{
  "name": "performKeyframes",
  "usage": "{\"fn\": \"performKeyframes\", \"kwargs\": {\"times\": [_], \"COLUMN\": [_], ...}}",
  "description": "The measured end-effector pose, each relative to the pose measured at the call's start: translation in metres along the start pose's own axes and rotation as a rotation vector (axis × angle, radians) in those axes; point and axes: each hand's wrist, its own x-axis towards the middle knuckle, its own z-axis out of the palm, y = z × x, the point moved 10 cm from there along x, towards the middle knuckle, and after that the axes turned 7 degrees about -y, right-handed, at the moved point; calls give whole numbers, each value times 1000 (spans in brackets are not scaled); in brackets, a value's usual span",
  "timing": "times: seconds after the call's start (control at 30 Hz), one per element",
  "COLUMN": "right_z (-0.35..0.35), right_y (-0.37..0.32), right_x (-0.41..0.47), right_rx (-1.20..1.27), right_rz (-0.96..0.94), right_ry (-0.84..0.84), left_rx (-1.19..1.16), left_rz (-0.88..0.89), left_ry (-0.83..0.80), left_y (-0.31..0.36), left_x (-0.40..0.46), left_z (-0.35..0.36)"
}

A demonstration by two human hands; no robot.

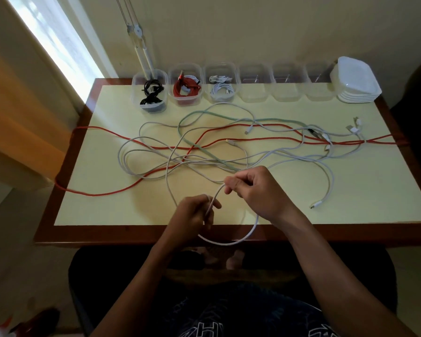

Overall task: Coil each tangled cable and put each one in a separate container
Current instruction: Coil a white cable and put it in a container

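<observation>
A tangle of white, red and pale green cables lies across the table point(83, 203). My left hand point(192, 212) grips a white cable point(243, 235) at the near edge, where one loop hangs over the front of the table. My right hand point(255, 190) pinches the same white cable a little farther back and to the right. A long red cable point(102, 193) runs over both side edges, and a green cable point(204, 152) crosses the middle. At the back stand several clear containers: one holds a black cable point(151, 93), one a red cable point(186, 86), one a white cable point(220, 88).
Three clear containers point(254, 81) at the back right hold nothing. A stack of white lids point(356, 81) sits in the far right corner. A white lamp arm point(144, 52) rises behind the left containers. A loose white plug point(316, 205) lies near the front right.
</observation>
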Motion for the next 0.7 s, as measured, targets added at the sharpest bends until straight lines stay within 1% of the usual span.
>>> {"fn": "performKeyframes", "kwargs": {"times": [0.1, 0.2, 0.27, 0.4, 0.47, 0.5, 0.53, 0.57, 0.63, 0.67, 0.7], "right_z": [-15, -24, -23, -17, -16, -16, -16, -16, -8, 0, 10], "right_y": [2, 8, 13, 17, 21, 23, 25, 26, 26, 24, 22], "right_x": [8, 14, 15, 15, 16, 17, 16, 15, 11, 11, 10], "right_rx": [-47, -111, -144, -169, -174, -179, -186, -198, -232, -251, -269], "right_rz": [-27, -44, -42, -44, -42, -37, -35, -38, -56, -71, -82], "right_ry": [127, 211, 212, 199, 212, 223, 239, 255, 254, 227, 184], "left_rx": [-311, -489, -489, -349, -392, -471, -611, -819, -1295, -1496, -1658], "left_rz": [-72, -93, -105, -134, -187, -208, -215, -201, -113, -62, -26], "left_ry": [-65, -153, -195, -286, -316, -343, -382, -430, -501, -489, -435], "left_y": [-1, 4, 6, 4, 0, 2, 7, 17, 40, 49, 52], "left_x": [-2, -4, -4, -3, -5, -6, -7, -7, -2, 2, 9], "left_z": [15, 27, 32, 40, 42, 44, 48, 50, 43, 32, 20]}}
